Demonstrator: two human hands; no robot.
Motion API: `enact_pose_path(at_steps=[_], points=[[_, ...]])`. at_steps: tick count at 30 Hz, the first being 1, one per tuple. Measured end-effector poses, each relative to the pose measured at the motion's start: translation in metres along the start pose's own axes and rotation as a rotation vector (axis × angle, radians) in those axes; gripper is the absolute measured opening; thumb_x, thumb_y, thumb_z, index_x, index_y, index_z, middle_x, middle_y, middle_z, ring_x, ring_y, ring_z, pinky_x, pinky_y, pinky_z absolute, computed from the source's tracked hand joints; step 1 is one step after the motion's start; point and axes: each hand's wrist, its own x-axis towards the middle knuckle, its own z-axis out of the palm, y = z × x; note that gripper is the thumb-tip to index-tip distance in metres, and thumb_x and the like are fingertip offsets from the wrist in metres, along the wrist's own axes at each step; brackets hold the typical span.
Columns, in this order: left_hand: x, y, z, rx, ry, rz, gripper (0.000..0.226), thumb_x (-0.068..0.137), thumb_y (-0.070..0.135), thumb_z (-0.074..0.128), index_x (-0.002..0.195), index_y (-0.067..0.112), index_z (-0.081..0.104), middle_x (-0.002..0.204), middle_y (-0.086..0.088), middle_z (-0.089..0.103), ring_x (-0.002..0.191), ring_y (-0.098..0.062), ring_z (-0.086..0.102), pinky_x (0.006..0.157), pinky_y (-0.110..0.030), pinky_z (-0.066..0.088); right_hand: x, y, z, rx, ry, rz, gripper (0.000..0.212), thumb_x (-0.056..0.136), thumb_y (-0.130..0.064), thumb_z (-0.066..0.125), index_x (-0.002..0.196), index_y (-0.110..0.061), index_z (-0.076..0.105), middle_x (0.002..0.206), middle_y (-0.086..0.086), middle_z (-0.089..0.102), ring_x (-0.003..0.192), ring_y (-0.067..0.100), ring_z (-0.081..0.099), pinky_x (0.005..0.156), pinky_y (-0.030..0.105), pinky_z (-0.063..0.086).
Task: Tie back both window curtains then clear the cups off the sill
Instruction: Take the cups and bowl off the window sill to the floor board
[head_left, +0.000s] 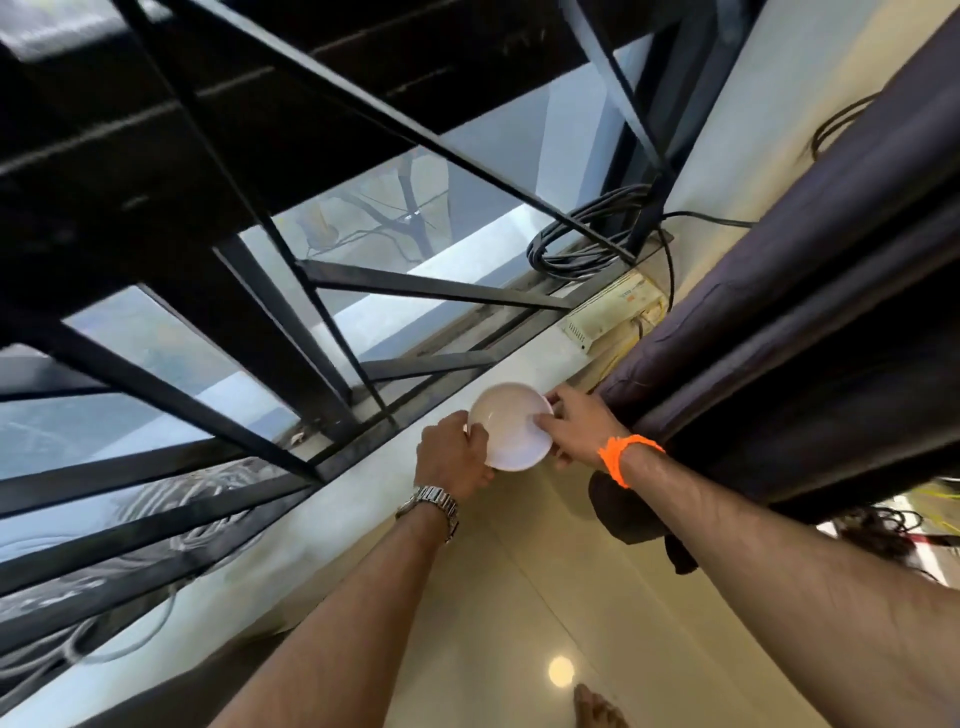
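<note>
Window sill (524, 364): pale ledge under a black metal grille (171, 395), seen from above.

Item 1, white cup (511, 431): shallow, bowl-like, mouth up, looks empty. It sits at the sill's inner edge, overhanging toward the floor (493, 597). Whether it rests on the ledge or is already lifted cannot be told.

Grip: left hand (452, 457) curled round the left rim; right hand (576, 431) pinching the right rim, thumb lying over the lip. Both closed on the cup, opposite sides.

Wrists: metal watch (428, 506) on the left, orange band (621, 457) on the right.

Nearby: dark curtain (779, 338), gathered in folds just beside the right hand; no tie visible. White box (613, 309) and coiled cable (571, 244) farther along the sill. Bare foot (597, 712) on glossy tile below.

Step in hand, as judged: clearing the cup. Handling note: keep it level and draw it straight back toward the body, clear of the grille bars and curtain folds. The rim pinch is shallow, so sliding fingers under the base would be safer over hard tile.
</note>
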Motion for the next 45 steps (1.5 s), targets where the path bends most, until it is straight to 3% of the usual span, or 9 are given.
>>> enact_pose_path(at_steps=[3,6,11,17,21,26,33,39,45], points=[[-0.029,0.005,-0.024,-0.031,-0.015,-0.026,0.042,0.093,0.05,0.039,0.088,0.017,0.065,0.059,-0.005,0.071,0.051,-0.019,0.07,0.066,-0.039,0.06,-0.029,-0.012,0.004,0.017,0.008,-0.011,0.02,0.096,-0.018,0.05,0.11,-0.003,0.053,0.098,0.016,0.068,0.059,0.036,0.07,0.059,0.049,0.06],[-0.059,0.012,-0.05,0.009,-0.006,-0.019,0.058,0.088,0.064,0.028,0.08,0.019,0.064,0.062,-0.003,0.07,0.057,-0.024,0.07,0.062,-0.042,0.06,-0.067,-0.027,0.006,0.048,0.021,-0.019,0.02,0.093,-0.014,0.048,0.105,-0.001,0.057,0.089,0.018,0.068,0.045,0.026,0.067,0.044,0.035,0.056],[-0.111,0.057,-0.094,-0.02,-0.151,0.043,0.041,0.1,0.045,0.038,0.089,0.014,0.062,0.07,-0.008,0.071,0.051,-0.02,0.07,0.06,-0.049,0.06,-0.138,-0.05,-0.007,0.139,0.074,-0.022,0.022,0.091,-0.008,0.045,0.106,-0.005,0.062,0.083,0.015,0.064,0.04,0.02,0.061,0.036,0.021,0.045],[-0.16,0.102,-0.114,0.176,-0.329,0.2,0.023,0.098,0.043,0.04,0.086,0.031,0.055,0.066,-0.004,0.073,0.056,-0.013,0.071,0.069,-0.043,0.061,-0.22,-0.043,-0.038,0.226,0.136,0.008,0.02,0.088,-0.009,0.045,0.091,-0.002,0.064,0.068,0.02,0.066,0.055,0.037,0.069,0.05,0.046,0.059],[-0.194,0.141,-0.107,0.251,-0.439,0.307,0.035,0.097,0.041,0.043,0.097,0.014,0.065,0.066,-0.006,0.073,0.055,-0.015,0.07,0.063,-0.044,0.06,-0.285,-0.028,-0.062,0.321,0.149,0.079,0.019,0.089,-0.006,0.042,0.091,-0.002,0.061,0.067,0.02,0.063,0.052,0.034,0.064,0.056,0.047,0.059],[-0.217,0.217,-0.059,0.317,-0.607,0.448,0.042,0.081,0.049,0.046,0.087,0.012,0.066,0.077,-0.015,0.072,0.07,-0.032,0.07,0.065,-0.051,0.058,-0.36,0.011,-0.104,0.505,0.34,0.24,0.029,0.088,-0.011,0.041,0.097,0.007,0.062,0.068,0.023,0.066,0.059,0.038,0.068,0.063,0.041,0.058],[-0.304,0.339,0.042,0.425,-0.746,0.635,0.024,0.097,0.02,0.052,0.104,0.001,0.065,0.085,-0.018,0.071,0.068,-0.027,0.069,0.055,-0.034,0.059,-0.468,0.092,-0.175,0.594,0.685,0.366,0.029,0.09,-0.012,0.045,0.108,0.003,0.061,0.078,0.029,0.07,0.056,0.037,0.068,0.053,0.042,0.061],[-0.399,0.384,0.134,0.352,-0.924,0.633,0.025,0.098,0.015,0.051,0.115,-0.001,0.061,0.101,-0.02,0.067,0.074,-0.029,0.071,0.062,-0.041,0.062,-0.566,0.175,-0.203,0.607,0.858,0.467,0.024,0.091,-0.013,0.046,0.101,0.001,0.063,0.076,0.025,0.069,0.056,0.04,0.068,0.048,0.034,0.056],[-0.508,0.401,0.248,0.421,-1.044,0.756,0.027,0.098,0.017,0.052,0.112,-0.004,0.063,0.099,-0.02,0.066,0.081,-0.029,0.065,0.063,-0.04,0.06,-0.673,0.278,-0.205,0.772,1.008,0.588,0.031,0.09,-0.011,0.046,0.113,0.002,0.063,0.08,0.032,0.069,0.055,0.04,0.065,0.057,0.048,0.06]])
